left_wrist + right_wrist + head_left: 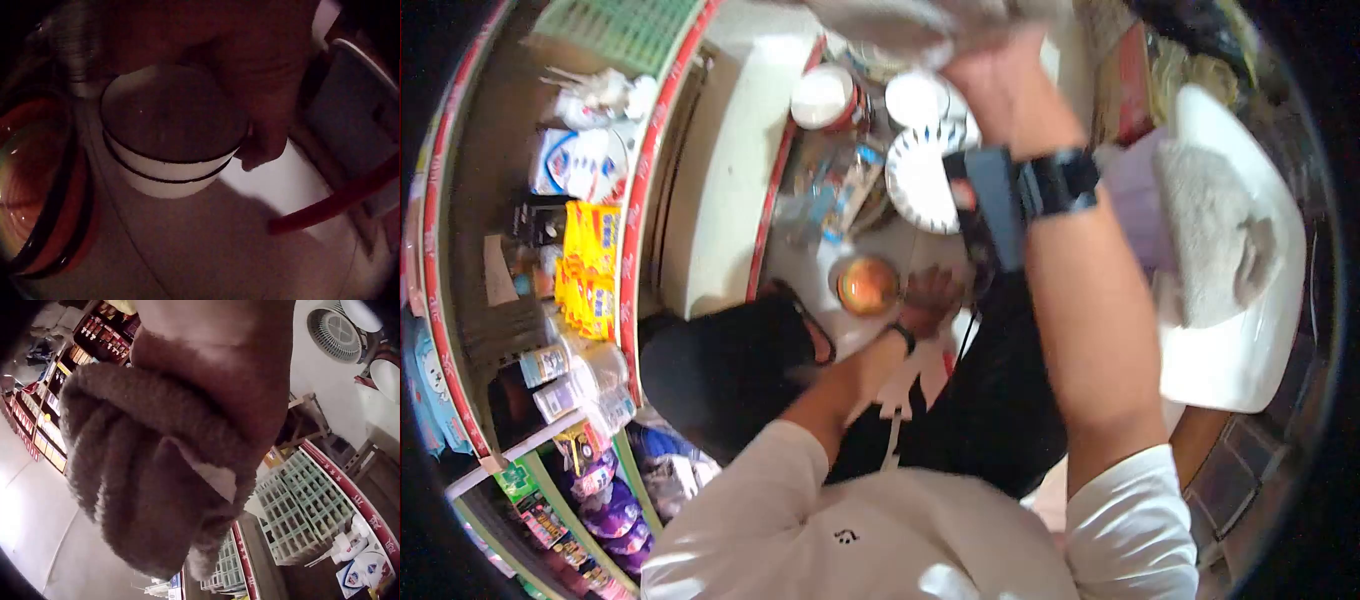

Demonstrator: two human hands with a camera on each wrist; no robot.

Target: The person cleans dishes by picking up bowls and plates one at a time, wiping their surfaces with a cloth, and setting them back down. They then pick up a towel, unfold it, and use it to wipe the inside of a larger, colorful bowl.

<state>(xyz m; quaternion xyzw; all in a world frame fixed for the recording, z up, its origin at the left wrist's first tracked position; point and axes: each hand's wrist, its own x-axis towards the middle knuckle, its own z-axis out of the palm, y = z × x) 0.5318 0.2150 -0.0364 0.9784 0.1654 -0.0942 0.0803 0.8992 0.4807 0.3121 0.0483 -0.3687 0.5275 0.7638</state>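
Note:
Low over the floor, my left hand (pixel 930 300) is in shadow beside an orange bowl (pixel 867 284). The left wrist view has this hand (pixel 250 81) gripping two stacked white bowls (pixel 181 165) with dark rims, a fingertip bent down past the rim. The orange bowl (pixel 37 187) appears to their left, patterned inside. Raised toward the top of the head view, my right hand (pixel 1000 70) is blurred. In the right wrist view it holds a fuzzy grey-brown cloth (pixel 144 481), bunched in folds that hide the fingers.
White plates (pixel 920 180) and a red-sided tub (pixel 825 97) stand beyond the orange bowl, near clear plastic packaging (pixel 825 200). Shelves with yellow packets (pixel 590 265) line the left. On the right, a grey cloth (pixel 1210 220) lies over a white basin (pixel 1250 365).

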